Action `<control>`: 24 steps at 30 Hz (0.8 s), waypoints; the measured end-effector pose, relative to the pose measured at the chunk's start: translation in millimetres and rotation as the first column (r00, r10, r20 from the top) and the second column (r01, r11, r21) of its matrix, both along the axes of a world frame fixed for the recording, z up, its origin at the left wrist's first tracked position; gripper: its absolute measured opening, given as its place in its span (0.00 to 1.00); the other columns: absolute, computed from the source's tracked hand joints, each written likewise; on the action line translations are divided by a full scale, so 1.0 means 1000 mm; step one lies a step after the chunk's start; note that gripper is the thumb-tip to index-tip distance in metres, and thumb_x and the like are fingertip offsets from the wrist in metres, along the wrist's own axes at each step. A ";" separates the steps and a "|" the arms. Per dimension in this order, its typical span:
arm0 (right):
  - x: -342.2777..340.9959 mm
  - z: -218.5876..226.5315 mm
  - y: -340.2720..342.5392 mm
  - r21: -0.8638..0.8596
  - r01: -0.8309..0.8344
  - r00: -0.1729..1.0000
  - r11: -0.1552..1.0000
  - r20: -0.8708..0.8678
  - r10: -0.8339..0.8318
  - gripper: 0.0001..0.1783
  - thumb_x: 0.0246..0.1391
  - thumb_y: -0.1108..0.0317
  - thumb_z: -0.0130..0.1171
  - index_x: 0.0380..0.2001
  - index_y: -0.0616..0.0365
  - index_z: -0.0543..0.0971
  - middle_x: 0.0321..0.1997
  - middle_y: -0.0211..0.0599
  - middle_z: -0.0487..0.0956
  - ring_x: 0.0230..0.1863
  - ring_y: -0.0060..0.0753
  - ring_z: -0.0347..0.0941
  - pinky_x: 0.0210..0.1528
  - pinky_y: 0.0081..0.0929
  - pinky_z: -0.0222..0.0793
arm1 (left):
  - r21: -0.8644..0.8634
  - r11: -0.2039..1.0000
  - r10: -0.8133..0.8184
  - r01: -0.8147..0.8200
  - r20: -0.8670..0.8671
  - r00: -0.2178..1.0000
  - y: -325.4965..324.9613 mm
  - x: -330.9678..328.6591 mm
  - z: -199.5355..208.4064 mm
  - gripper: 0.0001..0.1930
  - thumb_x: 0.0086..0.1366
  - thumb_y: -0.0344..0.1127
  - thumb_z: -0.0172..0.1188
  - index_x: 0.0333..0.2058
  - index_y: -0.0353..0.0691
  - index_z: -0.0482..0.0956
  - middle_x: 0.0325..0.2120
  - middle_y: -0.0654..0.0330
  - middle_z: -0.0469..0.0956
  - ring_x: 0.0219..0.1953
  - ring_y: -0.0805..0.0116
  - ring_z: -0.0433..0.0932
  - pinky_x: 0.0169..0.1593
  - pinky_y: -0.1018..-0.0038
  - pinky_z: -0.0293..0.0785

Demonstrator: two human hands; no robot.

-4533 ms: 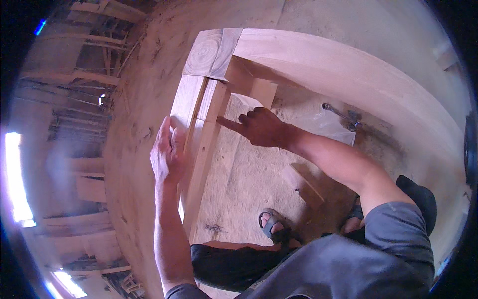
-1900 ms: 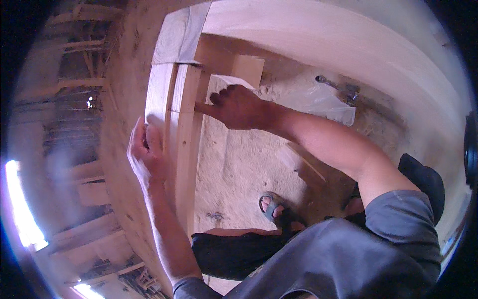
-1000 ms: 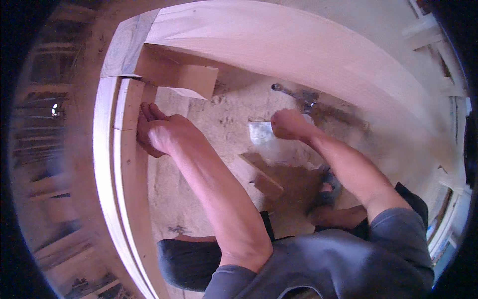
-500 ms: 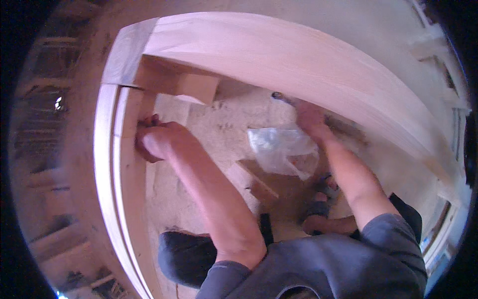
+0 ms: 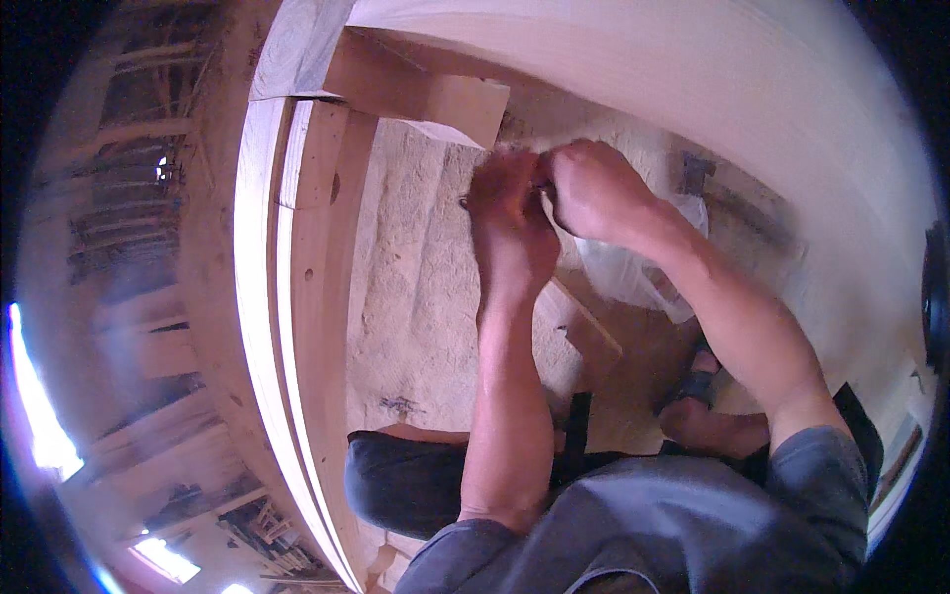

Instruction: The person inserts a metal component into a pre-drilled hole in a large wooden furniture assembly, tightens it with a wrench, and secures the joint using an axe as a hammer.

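My left hand (image 5: 510,213) and my right hand (image 5: 594,188) meet in front of me, close to a wooden block (image 5: 470,107) at the inner corner of a pale wooden frame (image 5: 322,238). The fingers of both are closed. Something small and dark shows between them, too little to name, and a dark tip pokes out on the far side of the left hand. Under my right forearm lies a clear plastic bag (image 5: 633,267) on the dusty ground. A wooden offcut (image 5: 584,317) lies beside the bag.
A broad, pale board (image 5: 633,79) of the frame spans the far side. A dark object (image 5: 696,173), kind unclear, lies past my right wrist. My foot (image 5: 698,411) is on the ground to the right. Stacked timber (image 5: 148,218) stands beyond the frame at left.
My left hand has left the inner side of the left rail and moved right. My right hand has come up from beside the bag to meet it. The view has shifted too.
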State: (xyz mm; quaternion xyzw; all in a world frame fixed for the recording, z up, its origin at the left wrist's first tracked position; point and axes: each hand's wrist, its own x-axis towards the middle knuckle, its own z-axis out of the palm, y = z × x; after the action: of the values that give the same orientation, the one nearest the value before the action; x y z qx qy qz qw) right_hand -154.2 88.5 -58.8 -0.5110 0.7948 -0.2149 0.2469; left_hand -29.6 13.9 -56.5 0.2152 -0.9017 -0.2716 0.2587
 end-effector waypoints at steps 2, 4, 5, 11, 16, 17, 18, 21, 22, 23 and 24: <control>-0.004 0.004 -0.009 -0.006 0.034 0.987 0.999 0.158 -0.032 0.15 0.47 0.77 0.56 0.39 0.57 0.84 0.34 0.53 0.83 0.38 0.49 0.82 0.42 0.42 0.76 | 0.223 0.964 0.132 -0.148 0.084 0.988 0.019 0.009 0.008 0.19 0.61 0.20 0.56 0.52 0.36 0.79 0.39 0.52 0.82 0.46 0.61 0.81 0.52 0.68 0.73; 0.000 0.021 -0.016 -0.146 0.199 0.864 0.969 0.493 -0.103 0.18 0.49 0.77 0.56 0.44 0.59 0.82 0.34 0.50 0.84 0.37 0.42 0.83 0.41 0.38 0.77 | 0.516 0.813 0.157 -0.269 0.251 0.955 0.006 0.022 0.026 0.17 0.63 0.22 0.57 0.51 0.35 0.80 0.37 0.53 0.82 0.45 0.61 0.81 0.51 0.68 0.74; 0.005 0.028 -0.022 -0.195 0.290 0.759 0.937 0.643 -0.101 0.19 0.49 0.77 0.56 0.47 0.60 0.81 0.34 0.48 0.85 0.37 0.39 0.83 0.41 0.36 0.77 | 0.481 0.837 0.171 -0.263 0.226 0.959 -0.011 0.040 0.006 0.15 0.65 0.24 0.58 0.50 0.35 0.81 0.35 0.57 0.82 0.41 0.64 0.82 0.48 0.71 0.74; 0.054 -0.010 -0.042 -0.408 0.330 0.839 0.851 0.541 -0.065 0.19 0.60 0.64 0.60 0.51 0.63 0.78 0.39 0.44 0.84 0.36 0.34 0.82 0.39 0.33 0.76 | 0.965 0.222 0.583 0.138 -0.245 0.775 -0.023 0.056 0.002 0.10 0.71 0.37 0.57 0.40 0.35 0.76 0.35 0.53 0.81 0.38 0.63 0.80 0.46 0.66 0.76; 0.069 0.023 -0.025 -0.097 0.242 0.537 0.965 0.842 -0.050 0.20 0.57 0.56 0.56 0.41 0.63 0.81 0.34 0.57 0.83 0.38 0.57 0.81 0.41 0.46 0.77 | 0.886 0.225 0.535 0.405 -0.460 0.709 -0.032 0.065 0.017 0.12 0.71 0.40 0.58 0.45 0.39 0.77 0.44 0.49 0.82 0.51 0.54 0.78 0.59 0.56 0.72; 0.073 0.014 -0.023 -0.260 0.220 0.754 0.940 0.657 0.006 0.18 0.56 0.59 0.55 0.40 0.63 0.81 0.33 0.57 0.83 0.37 0.57 0.81 0.40 0.47 0.77 | 0.841 0.304 0.463 0.448 -0.541 0.702 -0.037 0.065 0.011 0.12 0.70 0.41 0.58 0.47 0.43 0.78 0.46 0.48 0.82 0.55 0.51 0.76 0.58 0.56 0.72; 0.073 0.020 -0.021 -0.410 0.154 0.911 0.899 0.410 0.031 0.16 0.55 0.62 0.54 0.39 0.63 0.81 0.31 0.56 0.83 0.36 0.56 0.82 0.38 0.49 0.77 | 0.822 0.303 0.421 0.482 -0.569 0.706 -0.041 0.060 0.013 0.12 0.70 0.41 0.59 0.47 0.43 0.78 0.46 0.49 0.82 0.55 0.50 0.76 0.59 0.56 0.71; 0.064 0.038 -0.012 -0.363 -0.009 0.995 0.932 0.094 0.046 0.13 0.48 0.70 0.56 0.38 0.60 0.79 0.25 0.48 0.81 0.31 0.52 0.81 0.32 0.48 0.76 | 0.816 0.323 0.409 0.479 -0.577 0.708 -0.049 0.048 0.020 0.11 0.70 0.42 0.58 0.45 0.44 0.79 0.42 0.52 0.84 0.56 0.49 0.75 0.61 0.55 0.69; 0.062 0.043 -0.012 -0.381 -0.019 0.999 0.924 0.034 0.035 0.12 0.47 0.72 0.57 0.38 0.59 0.78 0.23 0.46 0.80 0.30 0.51 0.81 0.30 0.47 0.75 | 0.829 0.286 0.438 0.480 -0.559 0.704 -0.051 0.048 0.021 0.11 0.70 0.43 0.58 0.45 0.44 0.79 0.41 0.54 0.84 0.56 0.49 0.75 0.61 0.55 0.68; 0.062 0.048 -0.013 -0.464 -0.039 0.999 0.885 -0.036 0.025 0.11 0.45 0.71 0.58 0.35 0.59 0.77 0.24 0.44 0.81 0.28 0.50 0.81 0.28 0.46 0.76 | 0.840 0.248 0.467 0.482 -0.540 0.701 -0.055 0.048 0.023 0.12 0.70 0.43 0.57 0.45 0.44 0.79 0.39 0.55 0.84 0.56 0.49 0.75 0.62 0.54 0.68; 0.064 0.054 -0.016 -0.449 -0.055 0.997 0.892 -0.072 0.025 0.10 0.46 0.71 0.57 0.35 0.59 0.77 0.24 0.44 0.81 0.27 0.49 0.81 0.28 0.45 0.77 | 0.852 0.209 0.499 0.480 -0.515 0.697 -0.057 0.048 0.026 0.12 0.71 0.44 0.57 0.44 0.44 0.79 0.38 0.56 0.84 0.57 0.50 0.75 0.62 0.54 0.67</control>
State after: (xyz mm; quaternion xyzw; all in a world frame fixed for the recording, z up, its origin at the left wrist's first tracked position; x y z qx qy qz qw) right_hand -90.7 72.6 -5.0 -0.5773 0.7202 -0.3716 0.1002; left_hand 18.0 -43.2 -30.9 0.2083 -0.3340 -0.8318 0.3914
